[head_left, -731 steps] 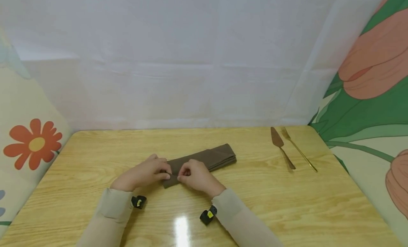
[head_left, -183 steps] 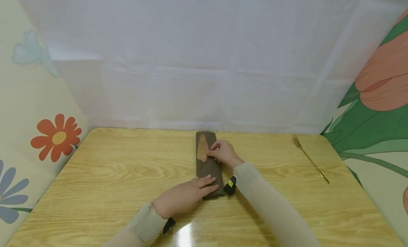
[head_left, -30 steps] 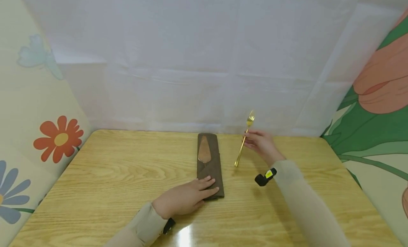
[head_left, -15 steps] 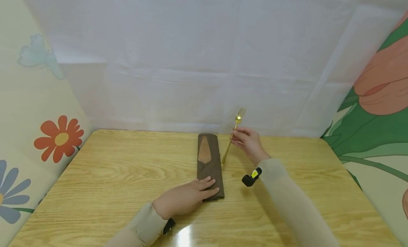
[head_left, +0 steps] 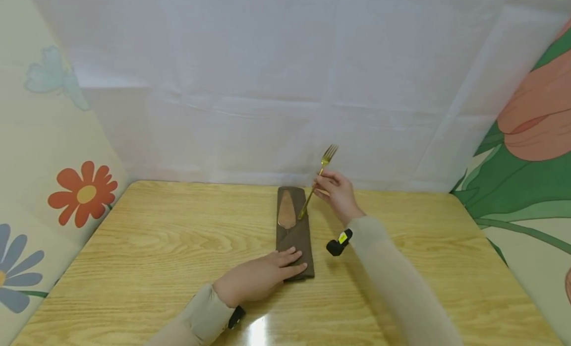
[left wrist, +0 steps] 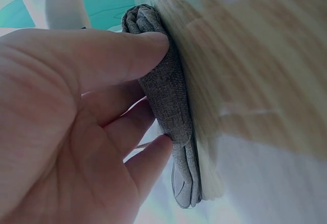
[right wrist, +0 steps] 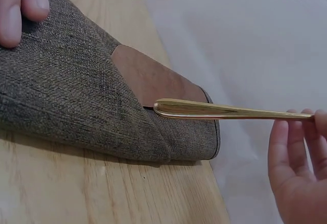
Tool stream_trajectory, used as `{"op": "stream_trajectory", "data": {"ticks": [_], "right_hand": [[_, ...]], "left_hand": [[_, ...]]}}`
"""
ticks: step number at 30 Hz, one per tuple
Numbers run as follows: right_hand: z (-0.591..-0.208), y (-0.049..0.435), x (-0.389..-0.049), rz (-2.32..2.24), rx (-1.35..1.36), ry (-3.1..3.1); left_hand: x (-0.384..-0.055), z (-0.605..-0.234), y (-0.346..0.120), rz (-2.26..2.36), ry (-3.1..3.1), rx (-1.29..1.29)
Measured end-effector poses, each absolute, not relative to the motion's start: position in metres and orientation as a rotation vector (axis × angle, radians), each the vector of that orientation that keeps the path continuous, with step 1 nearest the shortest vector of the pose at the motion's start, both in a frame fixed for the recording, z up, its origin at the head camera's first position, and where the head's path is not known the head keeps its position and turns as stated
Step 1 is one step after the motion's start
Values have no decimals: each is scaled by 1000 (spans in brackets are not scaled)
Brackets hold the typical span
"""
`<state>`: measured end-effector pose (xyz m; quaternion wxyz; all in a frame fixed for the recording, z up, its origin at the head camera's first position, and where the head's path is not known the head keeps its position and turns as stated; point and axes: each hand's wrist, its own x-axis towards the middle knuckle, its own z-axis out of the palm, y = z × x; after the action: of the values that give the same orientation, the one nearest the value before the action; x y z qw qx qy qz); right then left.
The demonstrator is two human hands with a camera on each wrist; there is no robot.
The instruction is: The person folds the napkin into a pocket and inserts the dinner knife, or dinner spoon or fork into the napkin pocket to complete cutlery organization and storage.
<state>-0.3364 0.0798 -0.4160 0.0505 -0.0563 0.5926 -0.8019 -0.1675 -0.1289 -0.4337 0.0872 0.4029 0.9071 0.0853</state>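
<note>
A folded dark brown cloth napkin (head_left: 301,242) lies lengthwise on the table. Tucked into its slanting fold is a copper-coloured cake server (head_left: 287,210), blade showing and handle hidden. My left hand (head_left: 256,277) rests on the napkin's near end with fingers spread; in the left wrist view the thumb (left wrist: 148,50) touches the cloth. Between thumb and fingers, my right hand (head_left: 341,197) pinches a gold fork (head_left: 327,156), tines up and away. In the right wrist view the tip of the fork's handle (right wrist: 189,110) is at the fold's edge, beside the server blade (right wrist: 148,75).
The wooden table (head_left: 187,227) extends on both sides of the napkin. Behind it hangs a white sheet (head_left: 223,88). Walls painted with flowers stand left and right, such as a red flower (head_left: 67,195).
Over the last second my right hand has carried the fork left, bringing its handle end over the napkin. The left hand stays put. Earlier, the server was tucked in and the fork lay at right.
</note>
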Motion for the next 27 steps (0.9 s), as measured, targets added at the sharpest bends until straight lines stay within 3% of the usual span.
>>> {"op": "stream_trajectory", "data": {"ticks": [27], "right_hand": [[-433,67,-340,-2037,-120,1913]], "left_hand": [[-165,-435,-128,235,2741,1230]]}}
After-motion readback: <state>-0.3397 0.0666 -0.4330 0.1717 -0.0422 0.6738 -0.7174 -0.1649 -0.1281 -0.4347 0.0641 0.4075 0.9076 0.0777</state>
